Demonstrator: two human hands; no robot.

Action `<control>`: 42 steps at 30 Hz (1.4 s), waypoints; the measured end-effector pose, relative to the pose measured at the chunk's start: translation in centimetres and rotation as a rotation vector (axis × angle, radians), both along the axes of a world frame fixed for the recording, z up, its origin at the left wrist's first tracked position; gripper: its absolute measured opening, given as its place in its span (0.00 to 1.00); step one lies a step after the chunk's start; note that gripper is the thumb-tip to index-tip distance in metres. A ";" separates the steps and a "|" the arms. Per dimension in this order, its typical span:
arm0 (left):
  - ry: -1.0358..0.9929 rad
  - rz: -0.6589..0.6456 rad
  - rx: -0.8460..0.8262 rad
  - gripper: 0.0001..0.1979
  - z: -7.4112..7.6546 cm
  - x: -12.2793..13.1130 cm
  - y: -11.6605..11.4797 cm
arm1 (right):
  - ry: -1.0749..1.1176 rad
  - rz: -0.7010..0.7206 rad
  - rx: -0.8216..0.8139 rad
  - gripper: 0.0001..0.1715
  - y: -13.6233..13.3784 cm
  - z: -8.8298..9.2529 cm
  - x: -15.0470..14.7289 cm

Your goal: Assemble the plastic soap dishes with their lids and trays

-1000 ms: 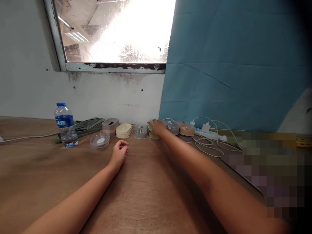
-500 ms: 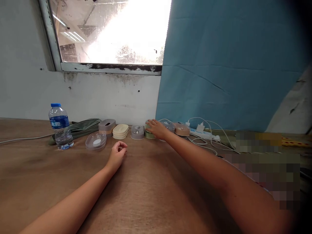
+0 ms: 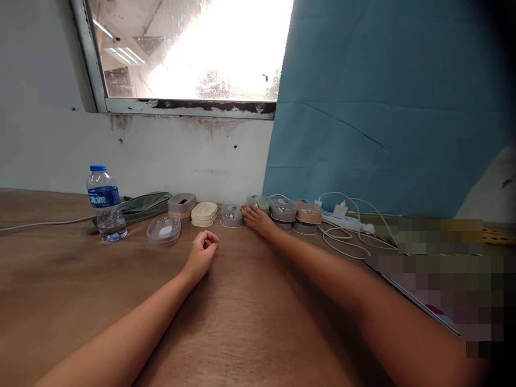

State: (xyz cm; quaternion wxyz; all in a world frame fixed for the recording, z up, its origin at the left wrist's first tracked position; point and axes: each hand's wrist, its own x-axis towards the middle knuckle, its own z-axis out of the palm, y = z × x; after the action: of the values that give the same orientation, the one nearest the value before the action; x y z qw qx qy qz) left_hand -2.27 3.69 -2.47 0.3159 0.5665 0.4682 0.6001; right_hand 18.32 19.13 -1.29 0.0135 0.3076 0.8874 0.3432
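Note:
My left hand (image 3: 202,250) rests on the wooden table, its fingers loosely curled with a small gap to the thumb; nothing shows inside it. Farther off, my right hand (image 3: 258,220) reaches to the row of small oval boxes along the wall. Its fingers are stretched out over the front of a green box with a clear lid (image 3: 257,202) and partly hide it. Just left of these fingertips stands a grey box with a clear lid (image 3: 231,216). To the right are a stacked grey box (image 3: 282,208) and a stacked orange-brown box (image 3: 308,212).
Cream lids (image 3: 203,214) lie stacked left of the boxes, beside a grey oval container (image 3: 182,204). Clear plastic covers (image 3: 163,230) and a water bottle (image 3: 105,207) stand farther left, before a dark green bag (image 3: 147,208). Right: a power strip (image 3: 342,219) with white cables.
My right hand has slid to the near left side of the green box, showing more of its lid. The left hand keeps its pose. The whole view has shifted slightly.

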 end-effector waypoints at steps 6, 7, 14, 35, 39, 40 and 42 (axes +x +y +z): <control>0.033 -0.022 -0.006 0.03 0.2 0.1 -0.3 | -0.003 0.006 -0.036 0.23 1.0 -0.5 0.4; 0.038 -0.021 -0.002 0.03 0.2 0.1 -0.3 | -0.003 0.007 -0.043 0.23 1.1 -0.6 0.3; 0.066 -0.023 -0.001 0.04 0.3 0.2 -0.3 | 0.001 0.004 -0.059 0.24 1.2 -0.7 -0.9; 0.208 -0.044 0.009 0.04 0.4 0.2 -0.4 | -0.026 0.061 -0.102 0.20 -1.9 5.3 -2.4; 0.221 -0.029 0.026 0.04 0.5 0.2 -0.5 | 0.092 -0.067 -0.102 0.30 -1.8 4.8 -5.0; 0.225 -0.027 0.035 0.05 0.6 0.1 -0.5 | 0.114 -0.094 -0.107 0.34 -1.7 4.3 -5.6; 0.238 -0.019 0.051 0.05 0.7 0.0 -0.5 | 0.148 -0.133 -0.118 0.39 -1.4 3.1 -6.8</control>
State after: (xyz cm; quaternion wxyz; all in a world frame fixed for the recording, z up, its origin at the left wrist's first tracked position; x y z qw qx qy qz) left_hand -2.30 3.18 -1.81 0.2492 0.6459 0.4818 0.5372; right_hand 11.48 17.73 1.85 -0.0114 0.3889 0.8823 0.2649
